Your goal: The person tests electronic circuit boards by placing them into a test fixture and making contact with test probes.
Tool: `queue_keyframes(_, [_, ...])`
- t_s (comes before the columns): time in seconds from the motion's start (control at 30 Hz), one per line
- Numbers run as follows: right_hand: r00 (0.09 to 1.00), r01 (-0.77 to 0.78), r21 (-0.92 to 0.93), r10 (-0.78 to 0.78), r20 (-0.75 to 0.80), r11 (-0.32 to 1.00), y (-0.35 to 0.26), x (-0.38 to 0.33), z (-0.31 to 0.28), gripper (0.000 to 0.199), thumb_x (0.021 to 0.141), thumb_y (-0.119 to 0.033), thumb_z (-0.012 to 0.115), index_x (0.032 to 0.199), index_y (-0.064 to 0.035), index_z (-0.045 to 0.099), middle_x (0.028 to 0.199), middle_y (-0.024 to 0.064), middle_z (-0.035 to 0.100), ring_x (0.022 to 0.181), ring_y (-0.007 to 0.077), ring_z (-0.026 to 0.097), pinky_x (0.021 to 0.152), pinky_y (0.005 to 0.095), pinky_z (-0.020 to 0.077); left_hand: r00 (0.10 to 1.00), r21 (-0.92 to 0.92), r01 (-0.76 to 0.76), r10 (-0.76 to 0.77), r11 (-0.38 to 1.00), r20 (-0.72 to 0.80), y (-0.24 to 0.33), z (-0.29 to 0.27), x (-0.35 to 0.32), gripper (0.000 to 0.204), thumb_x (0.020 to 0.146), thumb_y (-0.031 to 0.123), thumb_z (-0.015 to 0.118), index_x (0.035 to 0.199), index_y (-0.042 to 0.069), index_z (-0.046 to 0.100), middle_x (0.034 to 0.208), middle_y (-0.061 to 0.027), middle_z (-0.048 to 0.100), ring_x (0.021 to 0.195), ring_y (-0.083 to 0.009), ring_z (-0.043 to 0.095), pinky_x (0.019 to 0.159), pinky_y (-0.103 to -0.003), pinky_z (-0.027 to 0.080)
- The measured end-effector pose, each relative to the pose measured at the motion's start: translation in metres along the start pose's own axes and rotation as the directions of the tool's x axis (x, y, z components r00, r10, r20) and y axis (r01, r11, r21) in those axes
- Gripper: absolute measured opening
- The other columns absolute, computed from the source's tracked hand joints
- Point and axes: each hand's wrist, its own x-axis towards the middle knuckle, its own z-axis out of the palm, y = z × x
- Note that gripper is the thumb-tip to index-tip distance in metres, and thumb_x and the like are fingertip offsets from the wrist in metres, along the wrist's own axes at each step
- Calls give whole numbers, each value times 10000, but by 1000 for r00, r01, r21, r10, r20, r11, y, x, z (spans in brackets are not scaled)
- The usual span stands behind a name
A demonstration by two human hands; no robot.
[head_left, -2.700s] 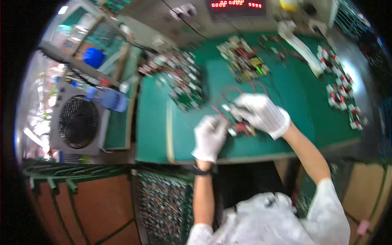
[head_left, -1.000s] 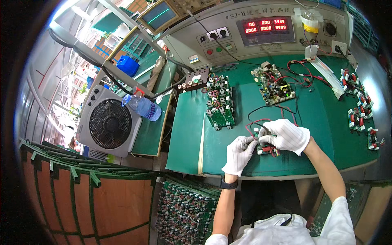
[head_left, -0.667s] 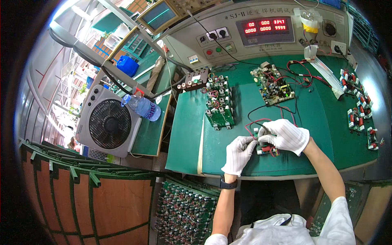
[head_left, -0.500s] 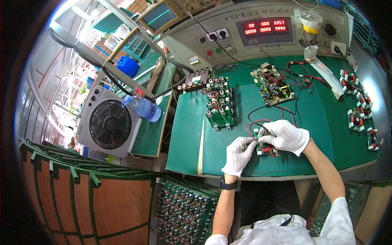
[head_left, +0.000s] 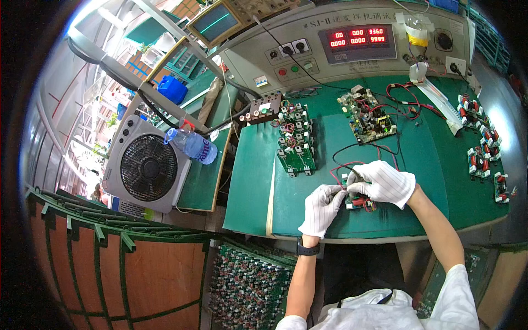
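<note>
A small green circuit board (head_left: 355, 203) with red and white parts and thin coiled wires lies on the green bench mat under my gloved fingertips. My left hand (head_left: 322, 212), in a white striped glove, is closed in a pinch at the board's left edge, where a red wire (head_left: 334, 175) comes in; what it pinches is hidden. My right hand (head_left: 385, 184), gloved too, bends over the board from the right. Its fingers are closed on the end of a black wire lead (head_left: 336, 155). The fingertips of both hands meet above the board.
Beyond my hands lies a larger populated circuit board (head_left: 367, 118) with leads. Stacked green boards (head_left: 296, 140) stand left; several small boards (head_left: 479, 157) lie right. A grey test console (head_left: 352, 44) spans the back. A fan (head_left: 146, 162) and water bottle (head_left: 193, 146) stand at far left.
Both hands keep their pinch at the small board; the right hand has shifted very slightly left. One reading on the console display has changed slightly.
</note>
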Motion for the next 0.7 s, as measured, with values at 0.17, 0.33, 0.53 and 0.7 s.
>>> queue_keyframes(0.17, [999,-40,3,40,-5,999,-4,1,0,233,944,-224,736,994,0,700,826,187,726,777,379,711,695,411,553,1000,30,-31,31,999,-4,0,0,0,181,897,125,810,997,-9,740,843,-92,700,691,-127,596,663,-274,509])
queue_keyframes(0.33, [999,-41,51,42,-10,998,-1,0,3,220,949,-206,730,994,6,696,828,182,733,780,361,724,702,398,560,1000,6,-27,27,1000,-11,-1,-1,-1,178,901,126,801,1008,-6,748,833,-90,692,668,-131,588,649,-273,504])
queue_keyframes(0.53, [999,-39,-1,39,1,999,-5,1,1,197,947,-190,728,979,1,696,845,181,738,787,355,729,711,397,567,999,17,-46,46,999,-11,1,0,0,178,901,127,801,1005,-7,747,829,-94,689,662,-137,581,644,-276,499])
queue_keyframes(0.7, [1000,-26,-2,26,-4,1000,-3,1,1,195,944,-191,730,970,-1,695,844,182,737,791,363,727,714,400,569,999,1,-34,34,999,-24,2,0,0,181,891,130,813,983,-7,740,826,-97,688,664,-142,568,646,-284,495])
